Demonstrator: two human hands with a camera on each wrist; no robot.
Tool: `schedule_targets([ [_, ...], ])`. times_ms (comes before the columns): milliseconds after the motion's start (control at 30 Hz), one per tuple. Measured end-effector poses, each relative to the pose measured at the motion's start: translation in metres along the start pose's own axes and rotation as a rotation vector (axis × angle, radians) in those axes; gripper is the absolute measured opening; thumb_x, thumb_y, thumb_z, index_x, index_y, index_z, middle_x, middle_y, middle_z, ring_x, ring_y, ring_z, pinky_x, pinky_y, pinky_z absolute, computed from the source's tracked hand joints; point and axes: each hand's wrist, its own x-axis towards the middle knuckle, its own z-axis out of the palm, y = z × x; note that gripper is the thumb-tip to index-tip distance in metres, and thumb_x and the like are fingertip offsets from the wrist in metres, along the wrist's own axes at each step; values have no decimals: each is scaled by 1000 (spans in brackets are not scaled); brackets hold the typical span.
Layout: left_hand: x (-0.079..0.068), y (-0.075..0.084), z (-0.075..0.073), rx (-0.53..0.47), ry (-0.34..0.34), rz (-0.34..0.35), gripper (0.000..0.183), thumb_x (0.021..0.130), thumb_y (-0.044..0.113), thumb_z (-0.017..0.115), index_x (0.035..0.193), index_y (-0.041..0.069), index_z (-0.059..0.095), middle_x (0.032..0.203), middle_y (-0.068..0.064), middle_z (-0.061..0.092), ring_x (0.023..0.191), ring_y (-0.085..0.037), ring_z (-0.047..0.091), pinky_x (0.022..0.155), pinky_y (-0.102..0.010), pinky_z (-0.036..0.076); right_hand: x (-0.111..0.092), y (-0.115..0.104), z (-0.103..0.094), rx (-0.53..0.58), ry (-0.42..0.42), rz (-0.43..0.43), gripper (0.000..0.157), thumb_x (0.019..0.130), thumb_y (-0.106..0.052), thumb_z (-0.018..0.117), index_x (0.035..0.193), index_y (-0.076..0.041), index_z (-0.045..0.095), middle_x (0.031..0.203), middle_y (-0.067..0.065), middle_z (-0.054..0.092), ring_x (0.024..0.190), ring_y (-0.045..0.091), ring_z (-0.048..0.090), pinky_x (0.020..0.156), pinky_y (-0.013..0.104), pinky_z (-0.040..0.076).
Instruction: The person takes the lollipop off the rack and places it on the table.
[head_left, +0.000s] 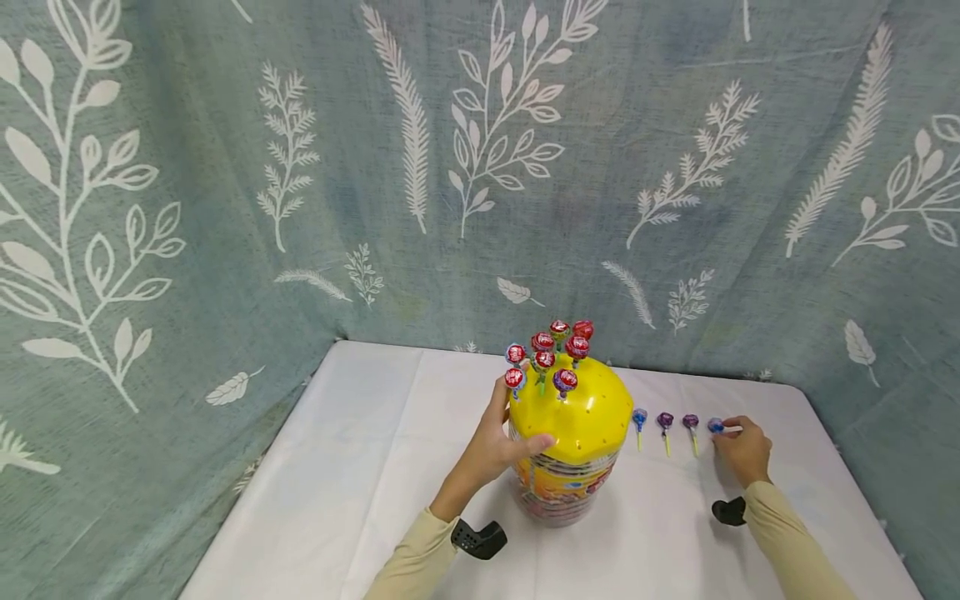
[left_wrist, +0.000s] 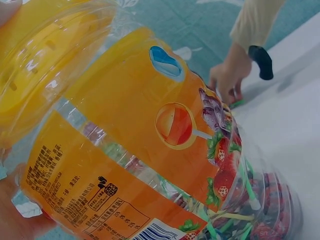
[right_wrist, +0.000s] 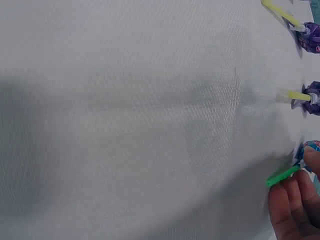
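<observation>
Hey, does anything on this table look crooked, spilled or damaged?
Nothing looks spilled or damaged. Only the rightmost lollipop looks askew: its stick slants off to the right, unlike the three lollipops beside it, probably because the right hand is pinching it.

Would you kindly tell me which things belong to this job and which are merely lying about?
Job:
- yellow-lidded candy jar
- lollipops upright in its lid
- three loose lollipops
- blue-wrapped lollipop in right hand

Just surroundings:
- leafy curtain
- black wrist devices

Blu-grn leaf-print curtain [head_left: 341, 150], wht tablecloth [head_left: 405, 408]
</observation>
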Motion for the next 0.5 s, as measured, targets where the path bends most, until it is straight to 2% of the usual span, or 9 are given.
schedule_targets([
  [100,-2,16,1,-1,-13,-1,92,79,45,71,149,21,17,147,2,33,134,-20,31,105,-56,25,-3,-3,-6,-8,-11,41,34,82,-5,60,110,13,53,92,33,61,97,50,44,78,55,33],
  [233,-4,31,1,2,-24,-6,93,81,43,70,150,13,16,147,-1,33,134,-21,31,106,-56,24,-5,-5,-14,-12,7,38,34,83,-6,60,111,12,54,92,32,62,95,48,45,76,52,34],
  [367,-3,29,1,-5,-24,-15,94,81,42,71,149,11,16,147,-1,34,133,-21,31,106,-56,24,-4,0,-19,-10,37,2,31,84,-7,62,109,10,56,89,28,63,83,40,53,64,38,41],
  [500,-1,11,1,-11,-8,-22,92,79,43,73,149,21,17,147,3,34,133,-19,31,106,-56,23,12,23,-13,-3,70,-21,29,86,-12,64,108,6,57,91,25,62,73,31,57,49,27,43],
])
